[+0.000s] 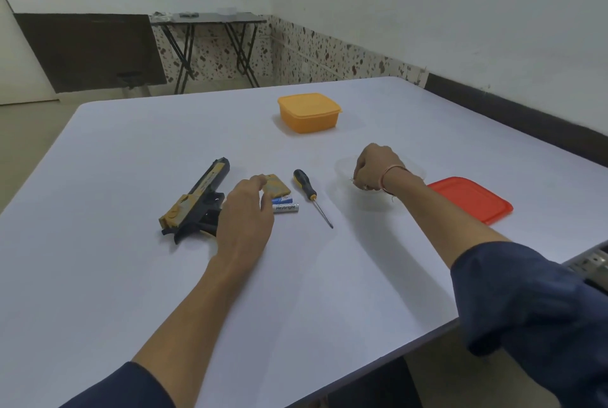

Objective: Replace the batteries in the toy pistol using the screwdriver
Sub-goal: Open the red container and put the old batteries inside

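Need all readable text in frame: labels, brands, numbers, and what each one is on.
"Heybright": on the white label of the near battery.
Far battery: blue and white print, too blurred to read.
Toy pistol: dark lettering along the yellow slide, too small to read.
Nothing else in view shows readable text.

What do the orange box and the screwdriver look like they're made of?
The orange lidded box looks like matte moulded plastic: uniform colour, rounded corners. The black-and-yellow-handled screwdriver seems to have a plastic or rubbery handle and a thin grey metal shaft.
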